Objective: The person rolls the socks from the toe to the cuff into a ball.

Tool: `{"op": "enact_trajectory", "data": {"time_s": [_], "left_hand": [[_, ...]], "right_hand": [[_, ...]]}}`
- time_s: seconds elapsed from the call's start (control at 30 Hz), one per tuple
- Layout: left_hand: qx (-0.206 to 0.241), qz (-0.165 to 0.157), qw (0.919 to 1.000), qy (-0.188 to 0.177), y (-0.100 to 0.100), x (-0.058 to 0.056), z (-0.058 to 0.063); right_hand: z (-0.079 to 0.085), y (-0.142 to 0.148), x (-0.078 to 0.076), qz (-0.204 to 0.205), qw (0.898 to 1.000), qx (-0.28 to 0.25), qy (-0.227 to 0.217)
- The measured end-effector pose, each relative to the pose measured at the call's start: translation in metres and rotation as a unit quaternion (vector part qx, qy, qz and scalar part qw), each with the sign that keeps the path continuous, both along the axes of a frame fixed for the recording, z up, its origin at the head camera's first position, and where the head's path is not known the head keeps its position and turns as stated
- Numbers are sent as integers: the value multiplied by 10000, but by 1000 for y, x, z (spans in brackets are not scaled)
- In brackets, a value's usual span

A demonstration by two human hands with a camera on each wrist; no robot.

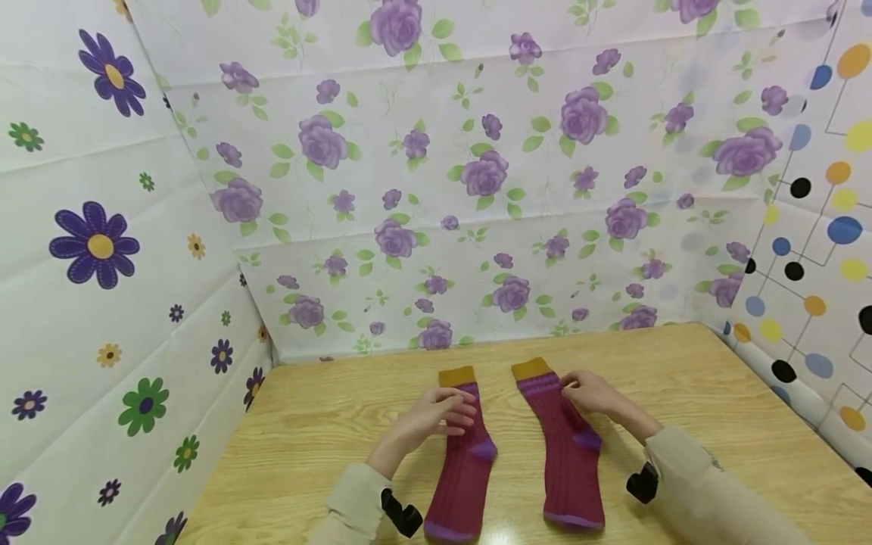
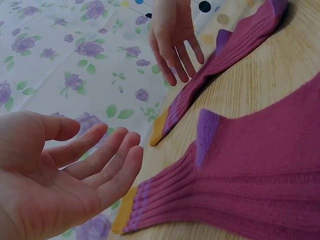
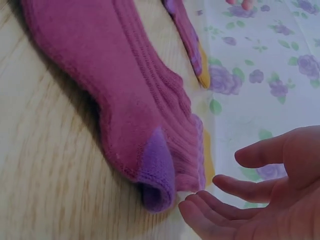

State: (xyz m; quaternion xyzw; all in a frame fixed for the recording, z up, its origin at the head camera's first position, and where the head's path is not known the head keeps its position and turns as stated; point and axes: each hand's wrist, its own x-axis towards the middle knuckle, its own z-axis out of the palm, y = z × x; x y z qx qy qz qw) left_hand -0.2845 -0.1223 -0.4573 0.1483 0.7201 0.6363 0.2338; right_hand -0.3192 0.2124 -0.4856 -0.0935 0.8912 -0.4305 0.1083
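Observation:
Two maroon ribbed socks with purple heels and toes and mustard cuffs lie side by side in the head view. Over the upper leg of the left sock (image 1: 458, 488) hovers my left hand (image 1: 436, 412), its fingers loosely bent. The left wrist view shows that palm turned up beside the cuff, holding nothing. At the outer edge of the right sock (image 1: 562, 446), just below its cuff, is my right hand (image 1: 593, 392). Its fingers are relaxed in the right wrist view, close to the ribbed leg, with nothing between them. The purple heel (image 3: 157, 172) of that sock is puckered.
Both socks lie on a light wooden table (image 1: 327, 424), cuffs toward its back edge. Behind it hangs a sheet (image 1: 450, 182) printed with purple roses. A daisy-patterned sheet (image 1: 61, 318) borders the left side, a dotted sheet (image 1: 817, 303) the right.

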Motion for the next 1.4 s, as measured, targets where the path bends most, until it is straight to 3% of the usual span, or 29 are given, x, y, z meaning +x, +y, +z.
{"op": "enact_trajectory", "data": {"time_s": [0.2, 0.47, 0.73, 0.9, 1.1, 1.4], "left_hand": [[112, -154, 9996, -226, 9, 1, -2], [11, -209, 9987, -473, 24, 3, -3], [-103, -395, 9958, -824, 36, 7, -4], [-127, -429, 9953, -856, 42, 7, -6], [-161, -469, 9942, -952, 48, 8, -11], [-119, -648, 9928, -1005, 57, 7, -16]], "right_hand": [[0, -2, 3, -66, 9977, 584, 327], [0, -9, 5, -329, 9966, 691, 314], [-10, -15, 5, -451, 9877, 1157, 953], [-12, -16, 3, -452, 9854, 1318, 983], [-15, -15, -1, -527, 9880, 1188, 839], [-17, -19, -2, -670, 9967, 138, 441]]}}
